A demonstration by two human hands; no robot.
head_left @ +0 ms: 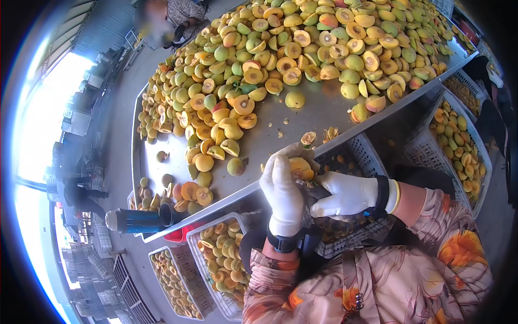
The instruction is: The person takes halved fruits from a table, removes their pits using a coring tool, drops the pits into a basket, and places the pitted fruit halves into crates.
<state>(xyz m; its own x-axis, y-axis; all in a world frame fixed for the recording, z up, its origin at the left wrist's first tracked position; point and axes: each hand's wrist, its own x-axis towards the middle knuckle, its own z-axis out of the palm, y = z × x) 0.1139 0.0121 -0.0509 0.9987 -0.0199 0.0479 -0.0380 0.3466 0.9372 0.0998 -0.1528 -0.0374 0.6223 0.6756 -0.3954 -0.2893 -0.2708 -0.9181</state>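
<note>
My left hand [284, 189], in a white glove, is closed around a yellow peach piece [302, 168] just off the table's near edge. Close beside it is my right hand [345, 195], also gloved, its fingers curled against the underside of the fruit. Whatever the right fingers grip is hidden between the hands. Beyond them, a torn peach scrap [308, 139] lies on the metal table [286, 121]. A large heap of halved peaches [291, 49] covers the table's far part. Below my hands stands a grey crate [367, 154] with fruit pieces inside.
Crates of peach halves [218, 259] stand at the lower left, and another full crate [457, 146] is at the right. A blue thermos [135, 221] lies at the table's left corner near a red container [183, 233]. Across the heap is another person [186, 16].
</note>
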